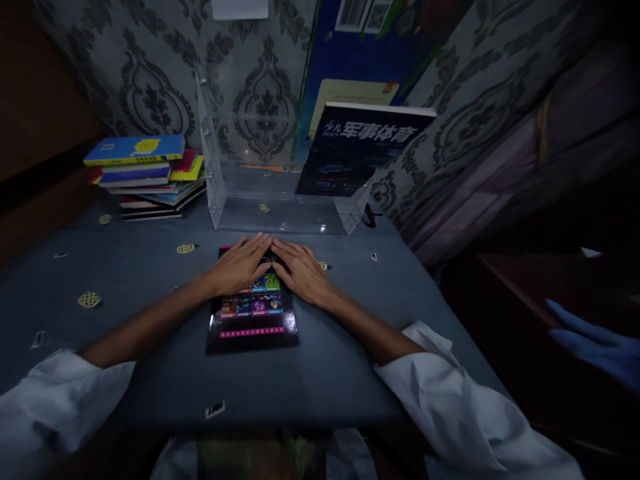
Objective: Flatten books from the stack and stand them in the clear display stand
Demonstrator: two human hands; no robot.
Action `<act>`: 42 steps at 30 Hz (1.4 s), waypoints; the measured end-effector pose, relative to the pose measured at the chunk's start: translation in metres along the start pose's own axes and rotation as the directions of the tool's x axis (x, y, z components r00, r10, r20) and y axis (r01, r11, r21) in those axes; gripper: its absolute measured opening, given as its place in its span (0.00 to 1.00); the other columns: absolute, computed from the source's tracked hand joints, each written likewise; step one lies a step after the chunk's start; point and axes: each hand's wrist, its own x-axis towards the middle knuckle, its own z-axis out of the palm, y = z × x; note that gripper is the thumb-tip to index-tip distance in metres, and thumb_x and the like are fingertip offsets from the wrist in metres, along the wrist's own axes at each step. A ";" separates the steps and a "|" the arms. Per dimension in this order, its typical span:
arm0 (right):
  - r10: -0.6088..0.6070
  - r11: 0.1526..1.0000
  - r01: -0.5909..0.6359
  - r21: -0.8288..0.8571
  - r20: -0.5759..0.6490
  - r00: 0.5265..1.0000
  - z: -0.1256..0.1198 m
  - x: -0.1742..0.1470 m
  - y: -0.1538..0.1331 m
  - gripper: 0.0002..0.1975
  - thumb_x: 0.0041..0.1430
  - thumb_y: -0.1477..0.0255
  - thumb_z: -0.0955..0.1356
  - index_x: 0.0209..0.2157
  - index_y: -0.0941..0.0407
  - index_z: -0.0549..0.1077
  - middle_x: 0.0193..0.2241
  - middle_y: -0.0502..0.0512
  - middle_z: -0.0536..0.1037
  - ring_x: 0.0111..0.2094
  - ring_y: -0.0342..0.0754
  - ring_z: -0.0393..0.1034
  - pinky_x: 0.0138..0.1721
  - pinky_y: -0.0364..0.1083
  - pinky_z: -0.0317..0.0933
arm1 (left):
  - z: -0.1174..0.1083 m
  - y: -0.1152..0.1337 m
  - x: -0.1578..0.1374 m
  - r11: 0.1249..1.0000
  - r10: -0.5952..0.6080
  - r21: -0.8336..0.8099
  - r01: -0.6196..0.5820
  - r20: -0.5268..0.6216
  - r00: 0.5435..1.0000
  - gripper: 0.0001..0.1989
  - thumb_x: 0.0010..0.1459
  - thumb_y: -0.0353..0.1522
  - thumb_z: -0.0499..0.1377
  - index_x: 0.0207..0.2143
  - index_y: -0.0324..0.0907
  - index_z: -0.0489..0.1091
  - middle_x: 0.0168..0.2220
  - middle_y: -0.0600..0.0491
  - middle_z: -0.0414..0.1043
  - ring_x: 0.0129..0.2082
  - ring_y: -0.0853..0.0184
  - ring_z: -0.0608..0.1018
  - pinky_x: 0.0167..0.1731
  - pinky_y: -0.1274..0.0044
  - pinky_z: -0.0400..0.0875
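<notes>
A dark book [253,337] with a pink strip and rows of small colourful pictures lies flat on the blue-grey tabletop. My left hand [243,264] rests on its upper part, palm down with the fingers stretched out. Beside it, my right hand [300,268] lies flat over the upper right corner of the book. The fingertips of both hands meet near the book's far edge. Part of the cover is hidden under the hands.
Behind the hands stands a clear acrylic rack [285,217], with a dark magazine [360,150] and a large blue book [345,60] leaning in it. A pile of books [145,177] sits at the back left. At the far right, a blue-gloved hand [595,340] shows.
</notes>
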 end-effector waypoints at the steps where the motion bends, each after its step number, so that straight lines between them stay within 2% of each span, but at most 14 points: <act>1: 0.004 1.000 -0.004 -0.007 0.003 1.000 0.000 0.000 0.000 0.23 0.70 0.69 0.61 0.64 0.59 0.65 0.64 0.63 0.66 0.66 0.56 0.59 0.65 0.60 0.51 | 0.000 0.001 -0.002 1.000 -0.002 0.021 0.001 0.022 1.000 0.33 0.72 0.45 0.41 0.70 0.31 0.48 0.71 0.39 0.48 0.72 0.57 0.49 0.69 0.61 0.46; 5: 0.014 1.000 -0.014 -0.027 0.009 1.000 0.001 -0.001 -0.002 0.23 0.71 0.71 0.60 0.64 0.59 0.65 0.65 0.62 0.66 0.66 0.55 0.58 0.66 0.59 0.50 | 0.001 0.007 -0.015 0.997 0.033 0.071 -0.037 0.060 0.998 0.38 0.71 0.50 0.39 0.71 0.31 0.45 0.72 0.37 0.42 0.73 0.55 0.45 0.69 0.60 0.42; 11: 0.028 0.999 -0.028 -0.023 0.000 1.000 0.004 -0.002 -0.003 0.22 0.71 0.71 0.59 0.63 0.58 0.66 0.65 0.63 0.66 0.67 0.54 0.58 0.66 0.60 0.49 | 0.002 0.034 -0.048 0.987 0.137 0.081 -0.142 0.067 0.988 0.41 0.70 0.54 0.35 0.71 0.31 0.44 0.72 0.38 0.41 0.73 0.57 0.44 0.70 0.62 0.39; 18: 0.014 0.999 -0.014 -0.029 -0.012 1.000 0.006 -0.001 -0.002 0.23 0.70 0.72 0.59 0.63 0.57 0.66 0.65 0.62 0.66 0.67 0.53 0.57 0.66 0.60 0.50 | 0.000 0.069 -0.087 0.950 0.308 0.048 -0.310 0.040 0.951 0.38 0.70 0.52 0.44 0.71 0.38 0.46 0.72 0.42 0.47 0.73 0.58 0.48 0.70 0.62 0.37; 22: 0.021 0.999 -0.021 -0.046 -0.005 1.000 0.006 -0.001 -0.004 0.23 0.70 0.73 0.58 0.63 0.59 0.66 0.65 0.63 0.66 0.67 0.54 0.58 0.66 0.61 0.50 | -0.003 0.073 -0.093 0.952 0.299 0.047 -0.302 0.055 0.953 0.30 0.73 0.46 0.43 0.71 0.41 0.48 0.72 0.46 0.47 0.72 0.61 0.50 0.70 0.64 0.40; 30: 0.007 0.998 -0.008 -0.067 -0.015 1.000 0.001 -0.004 -0.008 0.21 0.70 0.74 0.59 0.60 0.60 0.70 0.62 0.65 0.70 0.65 0.55 0.61 0.65 0.58 0.53 | -0.003 0.071 -0.092 0.959 0.280 0.031 -0.281 0.041 0.959 0.28 0.73 0.44 0.44 0.70 0.43 0.51 0.71 0.48 0.51 0.71 0.64 0.54 0.70 0.67 0.45; 35: -0.028 0.999 0.027 -0.028 -0.032 0.999 -0.004 -0.025 -0.013 0.20 0.68 0.76 0.61 0.57 0.62 0.72 0.59 0.68 0.73 0.62 0.57 0.66 0.62 0.60 0.58 | -0.002 0.070 -0.095 0.955 0.297 0.018 -0.297 -0.002 0.955 0.27 0.73 0.43 0.45 0.69 0.42 0.54 0.69 0.46 0.54 0.70 0.62 0.57 0.69 0.63 0.50; 42: -0.153 0.981 0.161 0.108 -0.083 0.985 -0.012 -0.090 -0.024 0.21 0.66 0.76 0.62 0.58 0.53 0.72 0.57 0.62 0.75 0.61 0.56 0.68 0.61 0.64 0.60 | 0.000 0.068 -0.095 0.946 0.321 -0.020 -0.323 -0.089 0.943 0.26 0.73 0.43 0.46 0.67 0.42 0.57 0.67 0.46 0.60 0.68 0.63 0.63 0.68 0.64 0.55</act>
